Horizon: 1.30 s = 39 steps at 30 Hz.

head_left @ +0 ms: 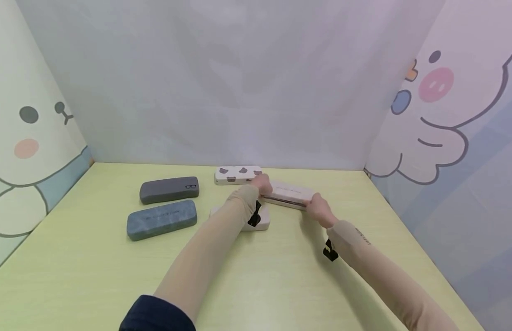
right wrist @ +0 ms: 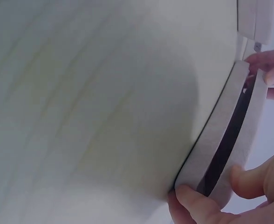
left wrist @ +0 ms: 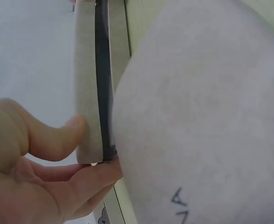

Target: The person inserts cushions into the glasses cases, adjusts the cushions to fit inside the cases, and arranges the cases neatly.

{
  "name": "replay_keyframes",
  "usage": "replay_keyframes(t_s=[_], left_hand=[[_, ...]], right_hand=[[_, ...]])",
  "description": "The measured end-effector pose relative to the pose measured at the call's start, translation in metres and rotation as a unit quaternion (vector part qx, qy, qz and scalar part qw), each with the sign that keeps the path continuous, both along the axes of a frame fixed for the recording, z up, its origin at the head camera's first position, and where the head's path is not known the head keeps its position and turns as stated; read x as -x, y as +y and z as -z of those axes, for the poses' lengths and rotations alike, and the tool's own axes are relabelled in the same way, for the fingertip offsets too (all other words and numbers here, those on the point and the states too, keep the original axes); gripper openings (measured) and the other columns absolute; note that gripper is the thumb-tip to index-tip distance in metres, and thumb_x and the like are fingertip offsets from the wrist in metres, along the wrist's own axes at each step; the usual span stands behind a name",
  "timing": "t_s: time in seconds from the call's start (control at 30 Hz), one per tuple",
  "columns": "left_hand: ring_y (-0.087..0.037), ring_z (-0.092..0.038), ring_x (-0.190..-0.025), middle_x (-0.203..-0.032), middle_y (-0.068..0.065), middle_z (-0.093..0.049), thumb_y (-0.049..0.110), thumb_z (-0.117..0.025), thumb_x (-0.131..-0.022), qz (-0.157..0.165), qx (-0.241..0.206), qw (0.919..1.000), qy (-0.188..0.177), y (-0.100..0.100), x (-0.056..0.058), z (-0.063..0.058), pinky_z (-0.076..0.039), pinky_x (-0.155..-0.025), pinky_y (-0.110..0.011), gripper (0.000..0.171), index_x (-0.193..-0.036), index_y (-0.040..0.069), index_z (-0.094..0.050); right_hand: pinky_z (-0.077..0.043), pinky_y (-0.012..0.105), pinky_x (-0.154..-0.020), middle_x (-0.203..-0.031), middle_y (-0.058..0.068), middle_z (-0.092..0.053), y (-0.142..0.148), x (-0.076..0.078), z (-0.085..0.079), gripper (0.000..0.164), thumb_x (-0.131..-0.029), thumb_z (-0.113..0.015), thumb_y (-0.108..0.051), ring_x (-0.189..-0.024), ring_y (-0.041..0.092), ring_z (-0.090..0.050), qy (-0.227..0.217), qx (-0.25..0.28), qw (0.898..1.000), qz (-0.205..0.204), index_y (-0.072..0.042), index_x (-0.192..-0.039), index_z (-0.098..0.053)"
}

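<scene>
Both hands hold a pale pinkish glasses case (head_left: 290, 192) at its two ends, towards the back of the table. Its lid stands slightly ajar, and a dark inner band shows along the gap in the right wrist view. My left hand (head_left: 261, 184) pinches the left end, thumb on the lid and fingers at the lower edge. At the other end, my right hand (head_left: 319, 210) grips with its thumb on the lid (right wrist: 239, 158) and fingers on the base. A second pale case (head_left: 261, 219) lies under my left wrist, partly hidden.
A white case with brown spots (head_left: 235, 175) lies at the back, beside my left hand. Further left are a dark grey case (head_left: 169, 190) and a blue-grey case (head_left: 162, 219). Printed cloth walls (head_left: 239, 92) border the yellow table (head_left: 94, 276).
</scene>
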<state>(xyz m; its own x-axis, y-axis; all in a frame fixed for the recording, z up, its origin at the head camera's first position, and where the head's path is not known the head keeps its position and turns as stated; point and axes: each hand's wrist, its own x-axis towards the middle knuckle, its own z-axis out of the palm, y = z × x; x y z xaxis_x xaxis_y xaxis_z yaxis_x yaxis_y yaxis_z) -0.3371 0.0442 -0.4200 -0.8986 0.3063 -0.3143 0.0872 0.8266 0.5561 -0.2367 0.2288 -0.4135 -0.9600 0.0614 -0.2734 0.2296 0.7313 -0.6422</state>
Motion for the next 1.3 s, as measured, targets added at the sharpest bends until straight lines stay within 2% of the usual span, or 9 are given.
replay_keyframes(t_s=[0.3, 0.57, 0.77, 0.9, 1.0, 1.07, 1.13, 1.2, 1.3], left_hand=[[-0.023, -0.053, -0.081, -0.105, -0.013, -0.06, 0.008, -0.048, -0.088, 0.032, 0.046, 0.9964, 0.064, 0.013, 0.078, 0.086, -0.044, -0.067, -0.033, 0.012, -0.092, 0.001, -0.057], [-0.021, -0.054, -0.084, -0.1, -0.007, -0.062, 0.013, -0.051, -0.088, 0.031, 0.101, 0.9903, 0.091, 0.021, 0.09, 0.103, -0.046, -0.071, -0.033, 0.01, -0.085, 0.009, -0.059], [-0.02, -0.052, -0.071, -0.085, -0.005, -0.06, 0.015, -0.052, -0.082, 0.023, 0.098, 0.9867, 0.127, 0.025, 0.113, 0.129, -0.042, -0.06, -0.032, 0.011, -0.071, 0.014, -0.055], [-0.021, -0.055, -0.074, -0.088, -0.008, -0.063, 0.013, -0.049, -0.085, 0.022, 0.089, 0.9905, 0.103, 0.016, 0.064, 0.071, -0.045, -0.063, -0.03, 0.014, -0.073, 0.01, -0.056], [-0.02, -0.055, -0.073, -0.086, -0.007, -0.063, 0.013, -0.05, -0.085, 0.013, 0.096, 0.9899, 0.104, 0.015, 0.068, 0.07, -0.045, -0.062, -0.029, 0.015, -0.072, 0.01, -0.057], [-0.019, -0.05, -0.064, -0.078, -0.005, -0.059, 0.013, -0.049, -0.081, 0.007, 0.086, 0.988, 0.128, 0.016, 0.086, 0.095, -0.04, -0.055, -0.029, 0.015, -0.066, 0.012, -0.052], [-0.019, -0.053, -0.068, -0.084, -0.006, -0.061, 0.014, -0.051, -0.082, 0.008, 0.09, 0.9896, 0.112, 0.016, 0.089, 0.101, -0.043, -0.059, -0.031, 0.012, -0.071, 0.012, -0.055], [-0.019, -0.049, -0.065, -0.081, -0.009, -0.059, 0.01, -0.047, -0.08, 0.017, 0.058, 0.9916, 0.114, 0.01, 0.072, 0.09, -0.04, -0.057, -0.03, 0.012, -0.069, 0.012, -0.051], [-0.023, -0.052, -0.074, -0.092, -0.016, -0.06, 0.003, -0.047, -0.082, 0.017, 0.025, 0.9976, 0.062, -0.002, 0.023, 0.034, -0.043, -0.064, -0.031, 0.007, -0.078, 0.003, -0.052]], right_hand=[[-0.039, 0.027, -0.061, -0.098, 0.02, -0.047, -0.005, -0.005, 0.002, 0.043, -0.102, -0.036, -0.011, -0.072, 0.02, -0.04, 0.02, -0.059, 0.998, -0.007, 0.019, -0.131, -0.028], [-0.047, 0.036, -0.079, -0.122, 0.033, -0.05, -0.008, -0.004, 0.006, 0.041, -0.1, -0.041, -0.01, -0.095, 0.031, -0.05, 0.024, -0.083, 0.996, -0.001, 0.018, -0.128, -0.032], [-0.045, 0.03, -0.071, -0.121, 0.031, -0.051, -0.007, -0.004, 0.005, 0.035, -0.099, -0.042, -0.009, -0.087, 0.027, -0.05, 0.031, -0.065, 0.997, 0.006, 0.016, -0.123, -0.038], [-0.04, 0.025, -0.061, -0.113, 0.027, -0.053, -0.006, -0.004, 0.003, 0.032, -0.099, -0.044, -0.008, -0.076, 0.02, -0.046, 0.047, -0.056, 0.997, 0.007, 0.016, -0.12, -0.043], [-0.039, 0.024, -0.059, -0.104, 0.023, -0.053, -0.006, -0.002, 0.004, 0.032, -0.098, -0.045, -0.009, -0.073, 0.019, -0.045, 0.056, -0.054, 0.997, 0.006, 0.016, -0.119, -0.045], [-0.039, 0.023, -0.059, -0.103, 0.023, -0.054, -0.006, -0.002, 0.005, 0.033, -0.098, -0.046, -0.008, -0.074, 0.019, -0.045, 0.059, -0.048, 0.997, 0.009, 0.016, -0.119, -0.045], [-0.04, 0.023, -0.06, -0.107, 0.025, -0.055, -0.005, -0.003, 0.007, 0.035, -0.097, -0.047, -0.008, -0.075, 0.019, -0.046, 0.058, -0.04, 0.997, 0.011, 0.016, -0.122, -0.045], [-0.041, 0.023, -0.061, -0.111, 0.027, -0.056, -0.003, -0.003, 0.008, 0.038, -0.096, -0.048, -0.008, -0.076, 0.02, -0.047, 0.054, -0.033, 0.998, 0.01, 0.016, -0.123, -0.044], [-0.042, 0.023, -0.064, -0.114, 0.028, -0.056, 0.001, -0.002, 0.005, 0.039, -0.093, -0.054, -0.011, -0.081, 0.02, -0.05, 0.045, -0.028, 0.999, -0.004, 0.016, -0.121, -0.046]])
